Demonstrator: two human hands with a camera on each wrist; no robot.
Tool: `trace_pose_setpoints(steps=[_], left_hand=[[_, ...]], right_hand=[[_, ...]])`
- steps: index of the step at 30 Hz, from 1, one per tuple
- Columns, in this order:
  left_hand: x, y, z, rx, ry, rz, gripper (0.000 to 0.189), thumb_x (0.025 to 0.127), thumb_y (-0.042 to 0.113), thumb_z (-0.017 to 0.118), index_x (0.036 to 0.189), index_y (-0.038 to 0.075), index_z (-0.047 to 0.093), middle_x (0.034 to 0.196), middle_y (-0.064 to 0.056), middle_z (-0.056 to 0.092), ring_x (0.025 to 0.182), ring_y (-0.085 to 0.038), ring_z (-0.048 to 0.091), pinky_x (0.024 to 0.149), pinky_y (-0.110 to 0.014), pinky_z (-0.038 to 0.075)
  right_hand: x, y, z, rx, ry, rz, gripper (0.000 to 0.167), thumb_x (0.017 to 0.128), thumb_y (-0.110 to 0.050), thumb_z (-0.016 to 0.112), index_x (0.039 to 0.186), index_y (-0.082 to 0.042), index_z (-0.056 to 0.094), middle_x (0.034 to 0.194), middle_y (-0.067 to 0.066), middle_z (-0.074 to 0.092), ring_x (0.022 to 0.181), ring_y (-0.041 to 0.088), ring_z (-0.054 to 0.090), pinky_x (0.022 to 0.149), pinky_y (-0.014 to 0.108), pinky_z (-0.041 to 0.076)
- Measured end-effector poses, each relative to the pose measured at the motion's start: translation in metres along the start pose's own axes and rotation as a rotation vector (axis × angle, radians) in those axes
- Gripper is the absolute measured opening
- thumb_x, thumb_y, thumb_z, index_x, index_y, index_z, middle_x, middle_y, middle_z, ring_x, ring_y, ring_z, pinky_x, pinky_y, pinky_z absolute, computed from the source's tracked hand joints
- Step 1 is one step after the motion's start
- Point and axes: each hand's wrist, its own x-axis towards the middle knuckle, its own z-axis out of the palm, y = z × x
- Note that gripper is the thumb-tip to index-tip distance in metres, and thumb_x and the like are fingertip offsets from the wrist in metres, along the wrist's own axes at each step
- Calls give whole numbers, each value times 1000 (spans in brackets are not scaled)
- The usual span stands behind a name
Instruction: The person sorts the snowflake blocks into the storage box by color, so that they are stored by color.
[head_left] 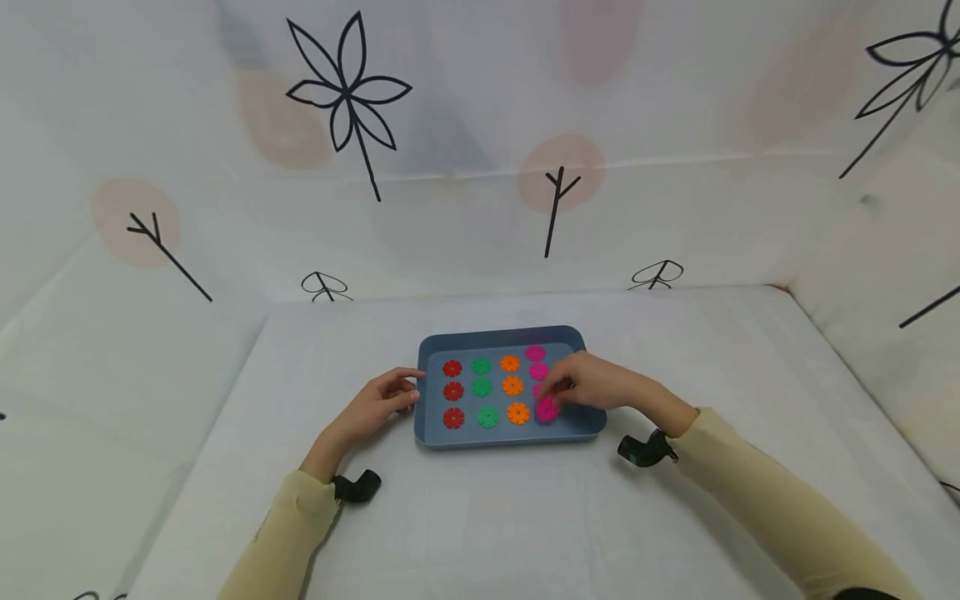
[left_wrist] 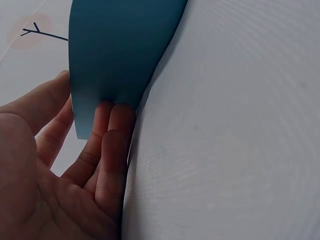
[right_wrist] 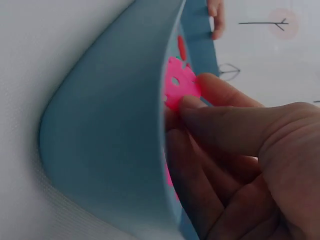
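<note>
On the table stands a blue-grey tray [head_left: 480, 442] holding small slotted discs in columns by colour: three red discs [head_left: 453, 391], three green discs [head_left: 482, 387], three orange discs [head_left: 512, 386] and several pink ones. My right hand [head_left: 596, 382] reaches over the tray's right side and pinches a pink slotted disc [right_wrist: 181, 82] between thumb and forefinger, at the near end of the pink column. Part of that column is hidden by the fingers. At the tray's left side, my left hand [head_left: 384, 398] rests its loosely bent fingertips [left_wrist: 121, 116] against the outer wall.
White cloth [head_left: 510, 525] covers the table. Behind it hangs a pale backdrop [head_left: 465, 225] printed with leaves and twigs. Each wrist wears a black camera mount, one on the left [head_left: 358, 487] and one on the right [head_left: 647, 450], close above the table.
</note>
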Motion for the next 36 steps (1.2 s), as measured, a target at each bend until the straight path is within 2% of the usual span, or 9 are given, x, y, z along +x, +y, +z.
trace_pose_setpoints(steps=[7, 12, 19, 21, 30, 36], left_hand=[[-2, 0, 0, 1, 7, -9, 39, 100, 19, 62, 136, 6, 56, 107, -11, 61, 94, -26, 59, 80, -29, 48], [-2, 0, 0, 0, 5, -18, 40, 101, 17, 61, 138, 5, 54, 107, -11, 61, 94, -28, 58, 76, -30, 47], [-10, 32, 1, -3, -8, -37, 39, 101, 13, 60, 137, -2, 53, 105, -13, 61, 94, -34, 57, 74, -32, 46], [-12, 35, 1, -7, -6, -36, 39, 101, 13, 60, 136, -2, 53, 104, -12, 61, 94, -33, 57, 73, -32, 45], [-10, 33, 1, 16, -13, -41, 39, 100, 14, 61, 136, 0, 54, 104, -13, 62, 93, -31, 57, 72, -32, 45], [-1, 8, 0, 33, -4, -43, 39, 101, 16, 59, 137, 2, 53, 105, -14, 62, 93, -30, 57, 71, -32, 45]], right_hand=[[8, 6, 1, 2, -53, 7, 17, 89, -3, 73, 102, -12, 78, 97, -7, 72, 82, 9, 64, 78, 27, 53], [9, 8, 0, 25, -69, 18, 17, 89, -1, 71, 100, -11, 79, 96, -6, 72, 79, 10, 64, 75, 28, 54], [10, 12, 2, 32, -50, 44, 20, 89, 3, 69, 98, -12, 80, 93, -5, 72, 74, 11, 60, 70, 27, 53], [10, 12, 2, 26, -44, 42, 20, 89, 3, 69, 97, -12, 80, 93, -5, 72, 75, 11, 60, 70, 28, 53], [8, 13, 4, 22, -40, 49, 21, 87, 3, 70, 95, -13, 80, 96, -6, 71, 80, 12, 63, 72, 28, 54], [7, 14, 3, -12, -17, 22, 19, 87, 1, 71, 96, -14, 79, 98, -6, 71, 85, 12, 62, 77, 29, 53]])
